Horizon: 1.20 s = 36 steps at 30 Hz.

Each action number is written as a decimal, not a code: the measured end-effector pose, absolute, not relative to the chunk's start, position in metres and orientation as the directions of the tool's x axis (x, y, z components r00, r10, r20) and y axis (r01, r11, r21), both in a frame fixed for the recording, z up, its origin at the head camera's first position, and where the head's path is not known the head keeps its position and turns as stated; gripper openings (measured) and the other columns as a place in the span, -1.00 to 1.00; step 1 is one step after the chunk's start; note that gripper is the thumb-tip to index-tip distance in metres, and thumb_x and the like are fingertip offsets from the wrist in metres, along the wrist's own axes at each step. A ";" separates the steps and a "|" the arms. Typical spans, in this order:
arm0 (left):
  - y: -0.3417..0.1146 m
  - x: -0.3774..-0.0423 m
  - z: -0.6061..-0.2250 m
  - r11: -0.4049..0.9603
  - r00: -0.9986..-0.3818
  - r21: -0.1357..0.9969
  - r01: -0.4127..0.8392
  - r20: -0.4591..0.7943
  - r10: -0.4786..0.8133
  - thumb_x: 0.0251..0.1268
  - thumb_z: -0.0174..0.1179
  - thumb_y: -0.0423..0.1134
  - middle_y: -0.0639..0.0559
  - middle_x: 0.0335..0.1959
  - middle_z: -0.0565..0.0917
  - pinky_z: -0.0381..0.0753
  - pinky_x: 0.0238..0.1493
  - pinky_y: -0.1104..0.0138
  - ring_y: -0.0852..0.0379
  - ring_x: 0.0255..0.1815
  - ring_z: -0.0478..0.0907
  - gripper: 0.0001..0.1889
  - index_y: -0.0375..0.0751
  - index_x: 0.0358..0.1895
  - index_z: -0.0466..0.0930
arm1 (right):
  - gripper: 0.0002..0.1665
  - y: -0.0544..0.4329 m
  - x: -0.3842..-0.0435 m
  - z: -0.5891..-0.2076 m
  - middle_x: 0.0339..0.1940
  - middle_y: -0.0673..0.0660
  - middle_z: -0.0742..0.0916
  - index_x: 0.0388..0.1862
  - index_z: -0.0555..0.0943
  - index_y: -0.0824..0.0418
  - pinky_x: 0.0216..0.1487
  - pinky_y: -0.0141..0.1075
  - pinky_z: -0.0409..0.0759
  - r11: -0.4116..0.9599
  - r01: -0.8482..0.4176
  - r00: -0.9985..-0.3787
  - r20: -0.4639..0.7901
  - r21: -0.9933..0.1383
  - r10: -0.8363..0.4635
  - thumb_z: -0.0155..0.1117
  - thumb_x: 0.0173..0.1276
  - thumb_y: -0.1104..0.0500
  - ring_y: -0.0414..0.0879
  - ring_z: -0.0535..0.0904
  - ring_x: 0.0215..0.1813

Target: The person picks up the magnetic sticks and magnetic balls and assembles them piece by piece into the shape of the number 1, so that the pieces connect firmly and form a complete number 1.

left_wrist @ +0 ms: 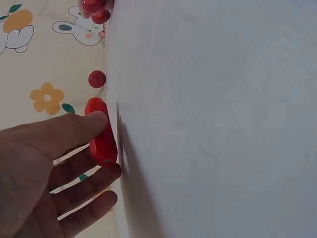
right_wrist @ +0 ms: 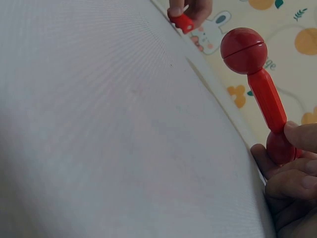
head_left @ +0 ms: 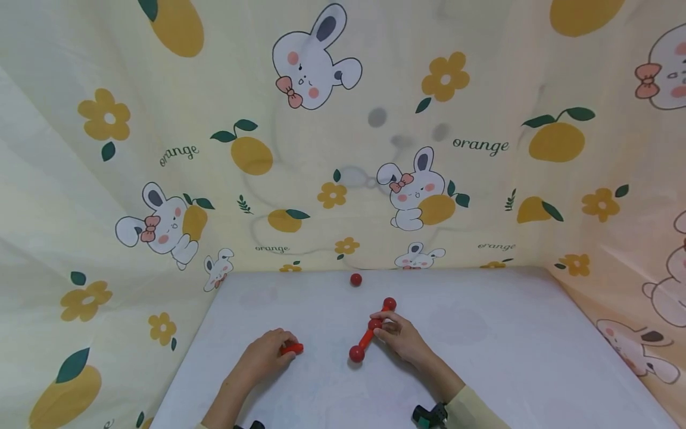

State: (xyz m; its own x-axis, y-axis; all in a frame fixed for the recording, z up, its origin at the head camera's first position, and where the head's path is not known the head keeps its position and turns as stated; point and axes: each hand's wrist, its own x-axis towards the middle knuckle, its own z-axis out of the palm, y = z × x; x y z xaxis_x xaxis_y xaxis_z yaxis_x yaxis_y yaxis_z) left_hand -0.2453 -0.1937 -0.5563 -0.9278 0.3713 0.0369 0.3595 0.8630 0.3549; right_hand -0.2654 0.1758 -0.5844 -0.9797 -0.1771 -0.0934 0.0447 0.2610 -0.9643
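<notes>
In the head view my right hand (head_left: 403,339) grips a joined toy piece by its middle ball (head_left: 375,325). Red rods link that ball to a ball at the far end (head_left: 389,304) and a near-end ball (head_left: 356,354). The right wrist view shows thumb and fingers around the middle ball, a red rod (right_wrist: 267,99) leading from it to an end ball (right_wrist: 243,50). My left hand (head_left: 266,356) pinches a loose red rod (left_wrist: 102,131) between thumb and fingers, close to the table surface. The hand covers part of this rod in the head view.
A single red ball (head_left: 356,279) lies at the back of the white table (head_left: 482,357), near the patterned cloth (head_left: 321,202). The cloth rises behind the table and along both sides. Dark wrist gear (head_left: 430,416) sits at the right sleeve.
</notes>
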 end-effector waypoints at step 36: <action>-0.152 -0.228 -0.542 0.695 -0.887 0.675 0.247 -0.132 0.443 0.42 0.46 0.00 0.27 -0.34 0.65 0.55 -0.24 0.31 0.21 -0.29 0.55 -0.79 0.17 0.02 0.73 | -0.53 0.177 -0.265 -0.583 0.25 0.13 0.74 0.34 0.66 0.08 -0.38 -0.38 0.47 0.263 0.025 -0.979 -0.077 -0.965 -0.190 0.48 0.49 0.14 0.07 0.57 0.13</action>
